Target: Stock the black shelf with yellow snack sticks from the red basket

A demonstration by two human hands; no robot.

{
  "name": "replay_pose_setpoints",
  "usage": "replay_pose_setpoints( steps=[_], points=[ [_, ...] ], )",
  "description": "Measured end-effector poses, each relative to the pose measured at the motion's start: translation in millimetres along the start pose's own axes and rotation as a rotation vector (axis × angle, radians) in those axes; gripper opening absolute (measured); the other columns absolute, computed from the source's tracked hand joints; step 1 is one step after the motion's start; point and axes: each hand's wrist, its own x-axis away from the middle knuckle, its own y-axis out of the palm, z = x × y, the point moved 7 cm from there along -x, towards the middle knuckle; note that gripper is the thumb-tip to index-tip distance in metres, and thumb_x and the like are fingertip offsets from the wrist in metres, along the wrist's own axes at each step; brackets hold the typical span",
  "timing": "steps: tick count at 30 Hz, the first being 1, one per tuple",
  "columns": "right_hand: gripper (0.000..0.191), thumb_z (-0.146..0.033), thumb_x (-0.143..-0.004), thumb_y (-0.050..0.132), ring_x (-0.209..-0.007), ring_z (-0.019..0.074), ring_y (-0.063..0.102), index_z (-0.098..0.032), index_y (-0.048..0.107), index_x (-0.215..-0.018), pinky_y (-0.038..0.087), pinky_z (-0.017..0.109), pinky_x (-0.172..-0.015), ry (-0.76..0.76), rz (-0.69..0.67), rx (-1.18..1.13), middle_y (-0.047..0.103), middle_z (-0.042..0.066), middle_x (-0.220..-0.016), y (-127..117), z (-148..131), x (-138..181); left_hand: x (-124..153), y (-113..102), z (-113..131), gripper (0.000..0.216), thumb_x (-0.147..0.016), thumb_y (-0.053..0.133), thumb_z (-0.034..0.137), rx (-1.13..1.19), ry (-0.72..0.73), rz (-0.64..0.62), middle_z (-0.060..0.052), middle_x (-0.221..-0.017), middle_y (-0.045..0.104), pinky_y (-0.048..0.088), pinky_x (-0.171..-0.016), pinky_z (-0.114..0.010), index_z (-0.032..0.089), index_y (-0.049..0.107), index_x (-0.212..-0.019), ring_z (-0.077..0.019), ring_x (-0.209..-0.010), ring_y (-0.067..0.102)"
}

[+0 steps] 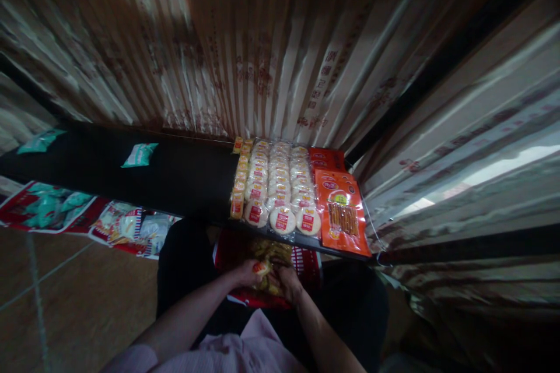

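Note:
My left hand [248, 273] and my right hand [287, 280] meet over a red snack bag [306, 262] resting on my lap. The left hand's fingers are pinched on a small orange and yellow packet [261, 268]. The right hand's fingers are curled into the yellow packets [272, 252] inside the bag; what they grip is hidden. Just beyond the hands, a black shelf [184, 175] carries rows of round wrapped cakes with red labels [280, 186] and orange snack bags [343, 210].
A column of small yellow packets [240, 178] lines the cakes' left side. Two green packets [140, 154] [40, 141] lie further left on the shelf. Opened bags of snacks [87, 215] sit on the tiled floor at left. Striped cardboard boxes [262, 52] wall the back and right.

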Motion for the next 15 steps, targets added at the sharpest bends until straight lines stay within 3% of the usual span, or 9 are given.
replay_pose_setpoints(
  steps=[6,11,15],
  points=[
    [0.017,-0.011,-0.069,0.059,-0.070,0.0145,0.066,-0.018,0.054,-0.083,0.054,0.031,-0.070,0.136,-0.051,-0.061,0.066,0.003,-0.076,14,11,19,-2,5,-2,0.039,-0.071,0.055,0.019,0.125,-0.053,-0.014,-0.006,-0.093,0.066,0.045,-0.051,-0.019,0.011,0.058,-0.110,-0.0156,-0.072,0.062],
    [0.020,-0.010,-0.067,0.064,-0.061,0.0104,0.064,-0.018,0.054,-0.084,0.054,0.025,-0.064,0.127,-0.153,-0.135,0.067,0.000,-0.071,30,13,30,4,8,-7,0.037,-0.075,0.056,0.023,0.187,-0.080,0.003,-0.005,-0.088,0.065,0.040,-0.047,-0.016,0.012,0.058,-0.110,-0.0118,-0.067,0.059],
    [0.023,-0.012,-0.068,0.066,-0.061,0.0089,0.064,-0.018,0.057,-0.089,0.052,0.019,-0.059,0.111,-0.159,-0.148,0.068,0.000,-0.071,27,12,29,7,12,-11,0.034,-0.075,0.059,0.029,0.229,-0.094,0.010,-0.005,-0.082,0.064,0.037,-0.045,-0.017,0.011,0.060,-0.104,-0.0109,-0.061,0.056]
  ],
)
